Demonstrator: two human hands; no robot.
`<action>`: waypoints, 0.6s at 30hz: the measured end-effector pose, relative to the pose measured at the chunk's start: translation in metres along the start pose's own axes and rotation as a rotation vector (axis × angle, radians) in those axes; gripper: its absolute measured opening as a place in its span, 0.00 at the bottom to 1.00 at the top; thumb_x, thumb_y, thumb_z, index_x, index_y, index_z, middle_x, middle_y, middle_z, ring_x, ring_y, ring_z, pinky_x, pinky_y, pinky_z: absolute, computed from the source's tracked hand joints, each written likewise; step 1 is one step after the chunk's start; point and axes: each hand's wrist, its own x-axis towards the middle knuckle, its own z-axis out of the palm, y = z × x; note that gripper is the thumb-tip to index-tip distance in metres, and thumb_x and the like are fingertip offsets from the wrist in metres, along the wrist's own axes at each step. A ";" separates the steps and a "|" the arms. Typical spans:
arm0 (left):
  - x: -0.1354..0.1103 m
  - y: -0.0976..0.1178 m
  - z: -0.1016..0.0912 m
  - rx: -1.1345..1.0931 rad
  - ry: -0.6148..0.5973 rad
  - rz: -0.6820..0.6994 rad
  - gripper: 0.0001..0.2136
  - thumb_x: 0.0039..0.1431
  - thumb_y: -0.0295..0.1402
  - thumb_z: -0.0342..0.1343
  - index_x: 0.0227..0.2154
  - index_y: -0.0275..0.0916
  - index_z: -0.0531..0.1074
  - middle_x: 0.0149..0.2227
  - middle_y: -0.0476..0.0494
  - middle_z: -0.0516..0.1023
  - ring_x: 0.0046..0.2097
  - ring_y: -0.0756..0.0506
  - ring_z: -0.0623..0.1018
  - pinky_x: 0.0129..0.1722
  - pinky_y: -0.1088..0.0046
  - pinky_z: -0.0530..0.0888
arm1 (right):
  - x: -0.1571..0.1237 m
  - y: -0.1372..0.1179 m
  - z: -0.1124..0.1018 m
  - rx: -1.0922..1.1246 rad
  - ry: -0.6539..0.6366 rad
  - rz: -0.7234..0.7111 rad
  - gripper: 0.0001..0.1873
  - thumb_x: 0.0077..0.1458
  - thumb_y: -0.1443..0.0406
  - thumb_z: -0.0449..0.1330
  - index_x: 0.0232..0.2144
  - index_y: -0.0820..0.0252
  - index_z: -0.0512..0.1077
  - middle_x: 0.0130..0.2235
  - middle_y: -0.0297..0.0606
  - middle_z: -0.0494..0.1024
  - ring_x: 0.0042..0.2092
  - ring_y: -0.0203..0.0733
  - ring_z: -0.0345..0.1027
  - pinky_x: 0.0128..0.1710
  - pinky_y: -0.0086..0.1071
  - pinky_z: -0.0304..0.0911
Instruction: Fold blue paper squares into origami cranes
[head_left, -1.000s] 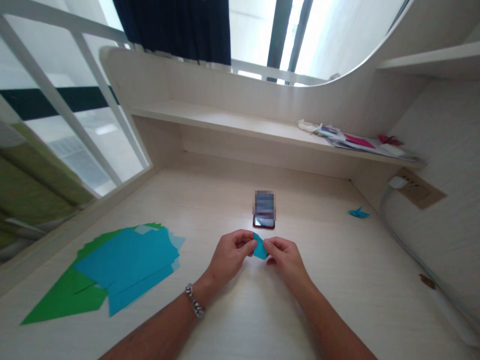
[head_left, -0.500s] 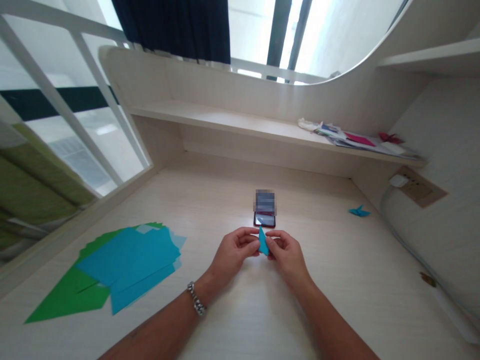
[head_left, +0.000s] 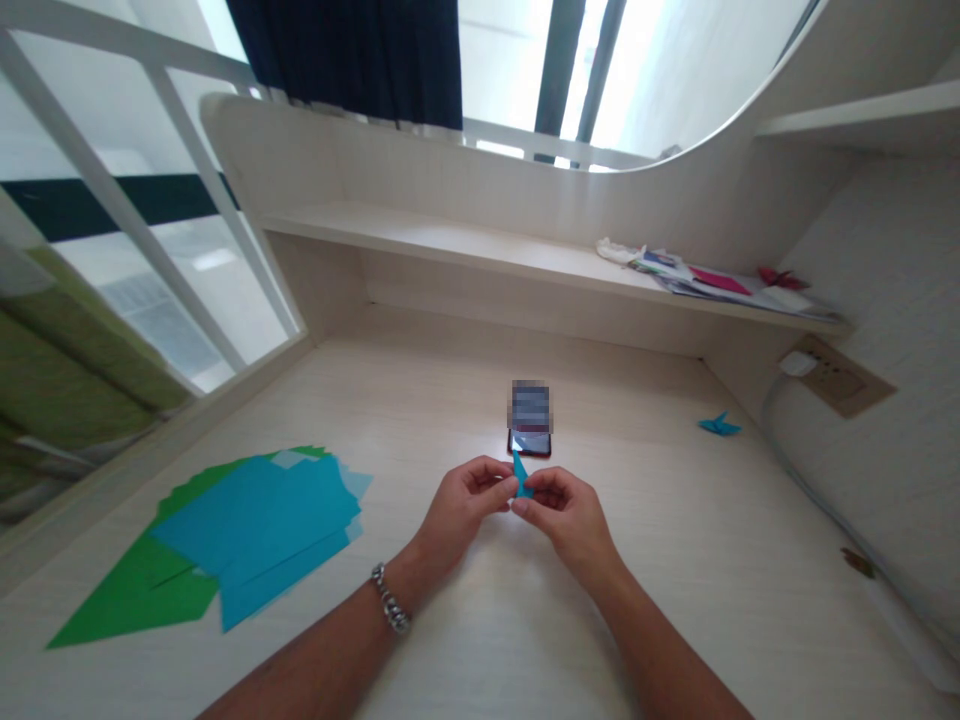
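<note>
Both my hands meet over the middle of the pale wooden desk (head_left: 465,640) and pinch a small folded piece of blue paper (head_left: 520,474). My left hand (head_left: 463,508), with a metal bracelet on its wrist, grips the paper from the left. My right hand (head_left: 564,512) grips it from the right with thumb and forefinger. Only a narrow pointed tip of the paper shows above the fingers. A phone (head_left: 530,438) lies on the desk just beyond my hands.
A stack of blue and green paper sheets (head_left: 240,530) lies at the left of the desk. A folded blue paper figure (head_left: 718,426) sits far right. The shelf (head_left: 450,240) behind carries coloured papers (head_left: 705,282). A wall socket with a cable (head_left: 817,375) is on the right.
The blue paper has gone from a broader flap to a narrow upright point between my fingers. My hands have closed in slightly toward each other.
</note>
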 end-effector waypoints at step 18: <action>0.003 -0.002 -0.003 0.028 0.038 0.107 0.07 0.48 0.29 0.64 0.31 0.34 0.74 0.37 0.42 0.78 0.38 0.47 0.75 0.39 0.71 0.72 | -0.005 -0.004 0.002 -0.164 0.000 -0.171 0.12 0.54 0.61 0.60 0.41 0.54 0.77 0.47 0.40 0.77 0.44 0.48 0.71 0.37 0.39 0.68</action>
